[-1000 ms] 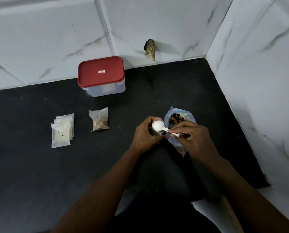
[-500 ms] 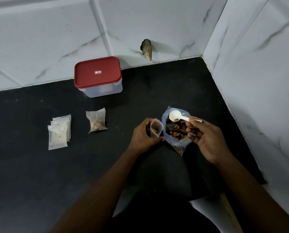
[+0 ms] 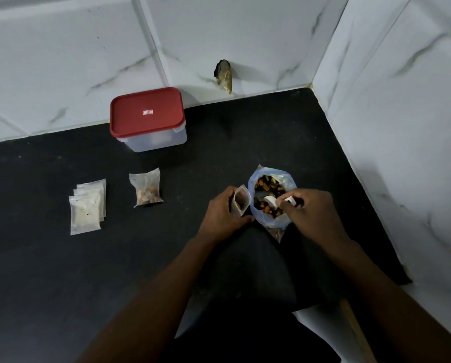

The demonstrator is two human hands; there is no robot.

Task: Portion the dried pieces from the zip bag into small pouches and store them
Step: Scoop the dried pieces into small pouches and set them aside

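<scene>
Dried pieces [image 3: 265,186], brown and orange, lie inside the open zip bag [image 3: 271,223]. The bag stands on the black surface [image 3: 62,271], toward its right side, near the right wall [image 3: 402,127] but apart from it. The right hand [image 3: 311,213] is over the mouth of the bag. Its grip pinches the handle of a white spoon [image 3: 270,200], and the bowl of the spoon is down among the pieces. The left hand [image 3: 224,216] is just beside the bag, on its left. Its grip is curled round a small pouch [image 3: 241,203], held upright with the mouth open (what is at its bottom I cannot tell well).

Further left a filled pouch [image 3: 147,192] lies flat and alone, and beyond it is a stack of flat pouches [image 3: 86,208], both well apart from the hands. A box [image 3: 148,119] with a red lid stands at the back edge of the surface, close to the back wall [image 3: 62,61]. Bare black surface lies between the box and the bag, and in front of the pouches on the left.
</scene>
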